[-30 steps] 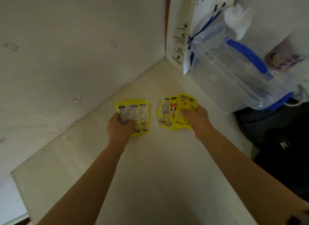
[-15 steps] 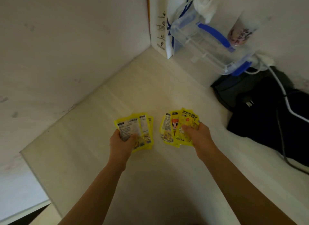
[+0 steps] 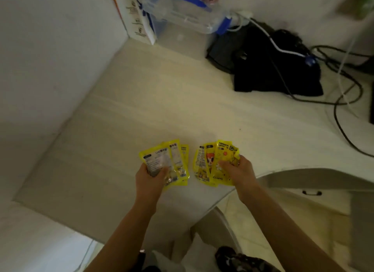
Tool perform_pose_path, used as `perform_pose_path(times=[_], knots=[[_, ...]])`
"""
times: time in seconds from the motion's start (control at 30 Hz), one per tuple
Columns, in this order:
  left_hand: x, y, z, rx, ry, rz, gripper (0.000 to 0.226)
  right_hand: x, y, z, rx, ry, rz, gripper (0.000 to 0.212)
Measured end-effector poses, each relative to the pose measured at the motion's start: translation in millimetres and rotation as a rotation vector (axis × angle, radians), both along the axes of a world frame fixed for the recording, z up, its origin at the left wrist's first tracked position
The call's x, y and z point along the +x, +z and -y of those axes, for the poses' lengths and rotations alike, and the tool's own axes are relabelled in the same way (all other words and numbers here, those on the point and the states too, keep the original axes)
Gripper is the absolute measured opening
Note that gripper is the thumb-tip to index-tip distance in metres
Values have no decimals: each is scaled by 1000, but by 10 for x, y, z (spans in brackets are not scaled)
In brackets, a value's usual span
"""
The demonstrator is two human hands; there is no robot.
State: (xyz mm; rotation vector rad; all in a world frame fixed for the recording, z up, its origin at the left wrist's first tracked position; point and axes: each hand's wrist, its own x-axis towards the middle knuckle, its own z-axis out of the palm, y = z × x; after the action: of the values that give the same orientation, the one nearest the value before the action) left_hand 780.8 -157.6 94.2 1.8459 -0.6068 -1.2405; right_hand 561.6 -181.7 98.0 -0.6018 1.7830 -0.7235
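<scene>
A pale, cream-coloured desk [image 3: 153, 101] fills the middle of the frame, fitted into a corner of plain white walls [image 3: 50, 49] that rise at the left and along the top. Low in the centre, two bare forearms reach in from the bottom edge. The left hand [image 3: 150, 179] grasps a fanned stack of yellow packets [image 3: 172, 158], thumb curled over their printed white labels. Just to its right, apart from it, the right hand [image 3: 238, 171] pinches a second fan of yellow hand-warmer packets [image 3: 214, 160] showing cartoon artwork. Both fans are held just above the desk's near edge. At the top centre stands a clear plastic box with blue handles [image 3: 182, 10] beside a white paper bag [image 3: 139, 14]. Upper right, a black bag [image 3: 269, 69] lies among trailing cables [image 3: 344, 89]. A curved desk edge and a drawer handle [image 3: 311, 192] show at lower right.
</scene>
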Motion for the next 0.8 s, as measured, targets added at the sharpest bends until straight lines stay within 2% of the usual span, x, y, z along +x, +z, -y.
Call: perform_pose_path(times=[0.37,0.5,0.8], knots=[[-563,185,-427,-38,-364,30,29,-530,254,-1337,-57,-333,21,25],[-930,240,-609,-64,-520,33,26,-786,316,-1802,-53,-473,39,20],[-2027,274,-1414,-57,-808,26,24,-1519,348,-3137,-73,-747,81,28]])
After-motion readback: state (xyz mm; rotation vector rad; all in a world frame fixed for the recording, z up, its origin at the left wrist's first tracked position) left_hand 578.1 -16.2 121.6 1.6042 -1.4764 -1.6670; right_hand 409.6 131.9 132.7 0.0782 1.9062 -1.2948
